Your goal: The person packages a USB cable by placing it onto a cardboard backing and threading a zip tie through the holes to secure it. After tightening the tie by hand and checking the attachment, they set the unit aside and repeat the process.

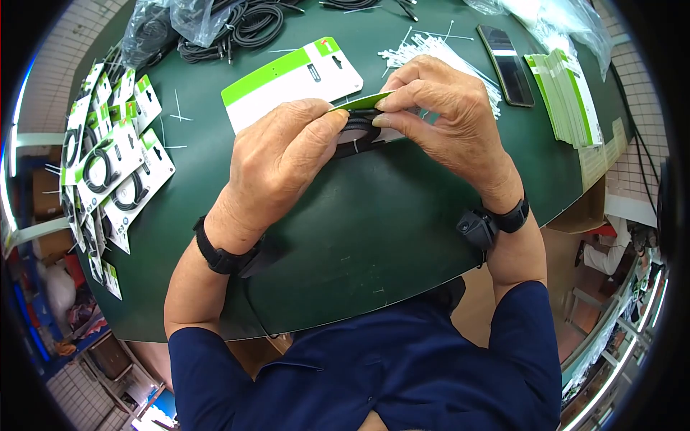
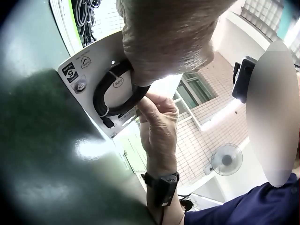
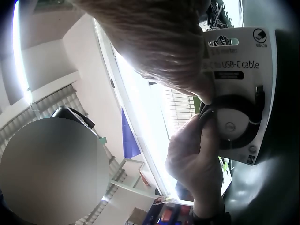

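Note:
Both hands hold one white and green card (image 3: 234, 51) with a coiled black cable (image 2: 101, 96) lying on its face. In the head view the left hand (image 1: 284, 151) pinches the card's left part, thumb near its upper edge. The right hand (image 1: 453, 118) pinches the same card from the right, its thumb and index finger beside the coil. Thin ties go round the coil in the left wrist view. Printing on the card reads "USB-C cable" in the right wrist view. Behind the left hand a second card (image 1: 280, 85) lies flat on the table.
Cards with coiled cables (image 1: 133, 172) are heaped at the left. Black cables (image 1: 251, 29) and plastic bags (image 1: 194, 21) lie at the back. White ties (image 1: 431, 50), a phone (image 1: 507, 66) and a stack of cards (image 1: 566, 100) are at the right of the green table (image 1: 345, 237).

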A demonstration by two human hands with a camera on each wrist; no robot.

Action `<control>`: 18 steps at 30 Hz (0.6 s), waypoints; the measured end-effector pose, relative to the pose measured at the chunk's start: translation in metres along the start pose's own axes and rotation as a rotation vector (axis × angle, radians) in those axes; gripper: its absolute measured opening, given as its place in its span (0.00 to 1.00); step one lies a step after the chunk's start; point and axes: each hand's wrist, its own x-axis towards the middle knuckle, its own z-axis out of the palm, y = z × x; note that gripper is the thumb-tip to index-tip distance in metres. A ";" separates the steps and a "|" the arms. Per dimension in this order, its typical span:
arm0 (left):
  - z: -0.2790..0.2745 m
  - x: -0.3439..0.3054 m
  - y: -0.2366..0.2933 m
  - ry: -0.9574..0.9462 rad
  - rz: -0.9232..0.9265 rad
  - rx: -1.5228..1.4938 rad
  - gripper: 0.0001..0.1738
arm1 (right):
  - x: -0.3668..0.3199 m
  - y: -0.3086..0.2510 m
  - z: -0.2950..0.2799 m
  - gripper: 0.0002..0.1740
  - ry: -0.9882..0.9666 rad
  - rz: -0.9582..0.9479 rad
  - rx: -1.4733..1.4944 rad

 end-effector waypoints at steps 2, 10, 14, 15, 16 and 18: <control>0.000 0.000 0.000 -0.006 -0.006 0.023 0.19 | 0.000 0.000 0.001 0.11 0.010 0.024 0.017; -0.002 -0.001 0.001 -0.013 -0.022 -0.012 0.19 | 0.000 0.001 0.001 0.11 -0.008 -0.020 0.009; -0.006 0.001 0.003 -0.043 -0.048 -0.035 0.19 | 0.006 0.002 -0.014 0.08 0.027 0.020 0.084; -0.005 0.002 0.004 -0.022 -0.043 -0.052 0.19 | 0.006 0.003 -0.019 0.08 0.017 0.024 0.059; -0.006 0.003 0.005 -0.025 -0.037 -0.049 0.18 | 0.006 0.006 -0.022 0.07 0.098 0.152 0.077; -0.006 0.003 0.006 -0.033 -0.030 -0.041 0.18 | 0.004 0.014 -0.028 0.05 0.268 0.401 0.113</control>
